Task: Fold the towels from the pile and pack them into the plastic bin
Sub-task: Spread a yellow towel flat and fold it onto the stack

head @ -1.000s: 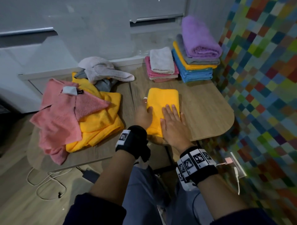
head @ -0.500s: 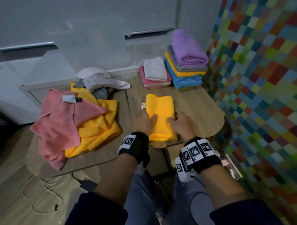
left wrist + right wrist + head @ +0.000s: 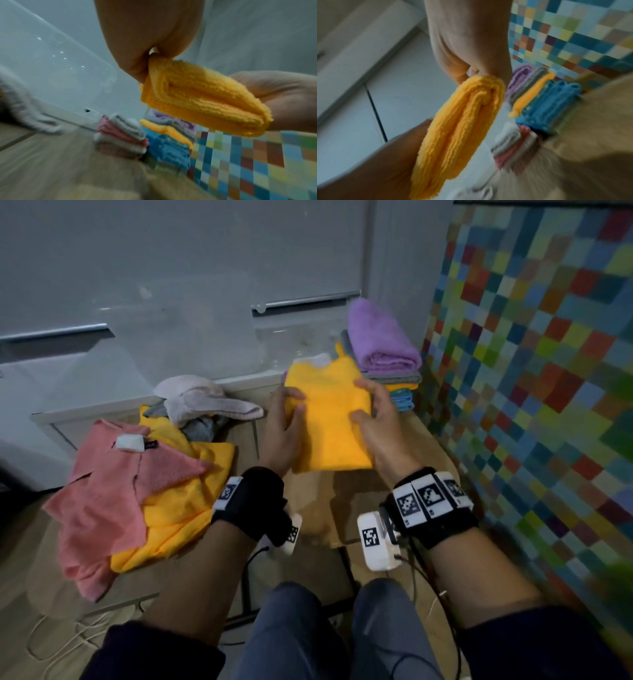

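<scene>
The head camera looks forward and down over both forearms onto the counter [image 3: 236,440]. Each wrist camera sits close under its palm, facing along the fingers toward the far wall. All three views share the folded yellow towel [image 3: 329,422] and the far-right stack of folded towels [image 3: 169,143].

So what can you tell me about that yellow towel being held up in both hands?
The folded yellow towel looks like soft, fluffy terry cloth, folded into a thick rectangular pad; its stacked layers show at the edge in the wrist views. It is lifted off the wooden table, held between the left hand, gripping its left side, and the right hand, gripping its right. Nothing else visibly touches it.
</scene>
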A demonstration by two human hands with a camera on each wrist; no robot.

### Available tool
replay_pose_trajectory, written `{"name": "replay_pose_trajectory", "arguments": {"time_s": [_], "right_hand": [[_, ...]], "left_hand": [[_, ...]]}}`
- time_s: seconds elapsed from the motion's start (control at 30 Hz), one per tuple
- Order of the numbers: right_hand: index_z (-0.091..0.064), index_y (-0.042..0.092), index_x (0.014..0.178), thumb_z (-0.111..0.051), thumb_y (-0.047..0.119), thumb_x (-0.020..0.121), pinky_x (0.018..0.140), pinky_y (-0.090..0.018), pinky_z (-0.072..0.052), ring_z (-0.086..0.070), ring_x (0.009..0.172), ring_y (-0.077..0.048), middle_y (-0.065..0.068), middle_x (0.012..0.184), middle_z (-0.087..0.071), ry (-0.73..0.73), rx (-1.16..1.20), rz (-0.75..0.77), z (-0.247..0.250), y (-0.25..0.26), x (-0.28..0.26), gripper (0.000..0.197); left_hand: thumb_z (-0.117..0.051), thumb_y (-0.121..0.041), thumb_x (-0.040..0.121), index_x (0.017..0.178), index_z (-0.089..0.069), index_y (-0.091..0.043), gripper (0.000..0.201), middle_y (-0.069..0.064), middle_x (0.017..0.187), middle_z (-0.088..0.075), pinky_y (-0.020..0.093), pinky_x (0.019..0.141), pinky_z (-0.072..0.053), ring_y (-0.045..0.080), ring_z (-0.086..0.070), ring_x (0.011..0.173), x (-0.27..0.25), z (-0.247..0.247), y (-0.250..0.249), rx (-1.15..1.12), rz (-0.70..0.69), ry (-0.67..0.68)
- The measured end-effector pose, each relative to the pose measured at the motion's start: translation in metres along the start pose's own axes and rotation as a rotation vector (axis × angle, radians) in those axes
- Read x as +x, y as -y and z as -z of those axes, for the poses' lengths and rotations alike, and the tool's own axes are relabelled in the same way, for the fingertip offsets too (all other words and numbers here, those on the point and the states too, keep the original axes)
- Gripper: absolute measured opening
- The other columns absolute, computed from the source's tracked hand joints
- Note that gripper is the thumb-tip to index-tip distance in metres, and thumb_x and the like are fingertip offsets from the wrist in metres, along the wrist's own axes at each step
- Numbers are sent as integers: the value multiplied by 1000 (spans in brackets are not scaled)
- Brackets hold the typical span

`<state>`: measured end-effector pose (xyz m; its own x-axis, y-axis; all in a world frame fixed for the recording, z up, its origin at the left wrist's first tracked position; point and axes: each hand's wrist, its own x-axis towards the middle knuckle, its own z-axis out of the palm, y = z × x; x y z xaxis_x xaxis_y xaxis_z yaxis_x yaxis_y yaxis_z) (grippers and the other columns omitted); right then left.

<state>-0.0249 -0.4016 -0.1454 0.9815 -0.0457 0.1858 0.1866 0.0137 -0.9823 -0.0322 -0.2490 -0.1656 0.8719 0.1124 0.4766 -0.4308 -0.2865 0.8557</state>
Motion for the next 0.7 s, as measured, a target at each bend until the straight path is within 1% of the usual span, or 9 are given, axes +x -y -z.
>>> {"name": "replay_pose_trajectory", "arguments": {"time_s": [0.03, 0.1, 0.2, 0.3, 0.37, 0.47, 0.53, 0.63, 0.7], "right_hand": [[-54, 21, 117, -46, -13, 81, 83, -20, -46, -51, 108, -15, 1, 118, -52, 0, -28, 76, 3, 10, 11, 51], [-58, 19, 120, -42, -13, 81, 96, -24, -43, -50, 115, -14, 6, 116, -52, -17, -79, 170, 11, 30, 38, 53], [-57, 15, 125, -39, -10, 85, 101, -27, -42, -48, 116, -11, 2, 123, -52, -32, -154, 234, 27, 58, 81, 51], [-57, 17, 126, -38, -7, 86, 105, -29, -39, -45, 123, -14, -3, 136, -47, -89, -235, 270, 42, 74, 126, 50], [-56, 17, 126, -37, -5, 87, 107, -28, -37, -43, 127, -16, -4, 140, -45, -120, -258, 269, 51, 80, 155, 49], [-55, 17, 128, -37, -3, 89, 108, -28, -36, -42, 129, -18, -5, 143, -42, -136, -318, 236, 60, 75, 190, 48], [-53, 17, 129, -37, -2, 90, 109, -30, -34, -41, 130, -20, -6, 145, -39, -114, -386, 201, 63, 61, 208, 47], [-49, 15, 133, -39, 1, 92, 111, -28, -27, -33, 135, -25, -11, 148, -29, -10, -650, 100, 67, 28, 218, 44], [-50, 15, 132, -44, 9, 93, 111, -35, -23, -27, 137, -30, -10, 153, -21, -66, -942, 140, 68, 13, 219, 40]], "left_hand": [[-46, -23, 93, 98, -51, -27, 8, -4, 101, -53, 18, 80, -38, 8, -51, 90, 14, -4, -7, 0, -40, -1], [-46, -16, 97, 111, -58, -21, 19, -2, 116, -55, 10, 86, -39, 3, -51, 103, 40, -14, -21, -45, -41, 13], [-48, -8, 94, 129, -51, -19, 36, 2, 130, -49, 3, 85, -40, 8, -47, 112, 80, -35, -42, -113, 0, 55], [-50, -3, 81, 136, -44, -11, 56, 10, 136, -45, 14, 88, -46, 17, -47, 115, 118, -59, -61, -254, 64, 89], [-52, 0, 82, 137, -40, -13, 58, 12, 137, -44, 25, 83, -49, 21, -49, 112, 140, -71, -67, -368, 160, 91], [-51, 3, 87, 139, -35, -17, 57, 8, 123, -50, 21, 64, -50, 19, -55, 97, 160, -88, -61, -472, 271, 77], [-51, 2, 89, 140, -33, -18, 58, 9, 129, -50, 21, 61, -52, 18, -55, 96, 167, -99, -46, -467, 349, 94], [-53, 0, 90, 142, -29, -14, 59, 14, 142, -39, 27, 59, -55, 23, -51, 105, 163, -108, -16, -425, 473, 121], [-56, -5, 91, 143, -28, -13, 60, 12, 140, -38, 28, 61, -56, 24, -51, 107, 155, -111, -3, -410, 481, 139]]}}
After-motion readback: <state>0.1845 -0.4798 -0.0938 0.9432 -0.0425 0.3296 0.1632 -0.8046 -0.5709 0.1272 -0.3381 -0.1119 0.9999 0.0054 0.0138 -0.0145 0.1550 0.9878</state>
